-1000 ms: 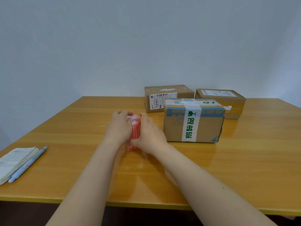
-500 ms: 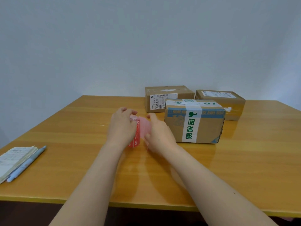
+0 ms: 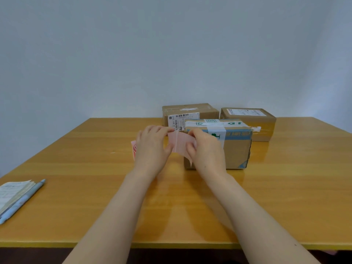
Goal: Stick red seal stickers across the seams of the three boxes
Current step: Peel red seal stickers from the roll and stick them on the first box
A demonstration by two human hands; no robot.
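A notebook (image 3: 13, 193) and a pen (image 3: 22, 201) lie at the near edge of the worktop (image 3: 285, 187), well to the left of the taped box (image 3: 236, 151). Just left of that box's front, the left hand (image 3: 152, 147) and right hand (image 3: 206, 149) are raised with fingers curled. Each pinches one end of a pale pink sticker strip (image 3: 180, 142) stretched between them. A red sticker roll (image 3: 134, 149) peeks out farther left. Behind the taped box stand the labelled box (image 3: 190, 112) and the right-rear box (image 3: 251, 121).

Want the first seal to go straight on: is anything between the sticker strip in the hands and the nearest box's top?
Nothing visible does. The sticker strip, pinched between the left hand and right hand, is just in front of the nearest box, whose top carries only tape.
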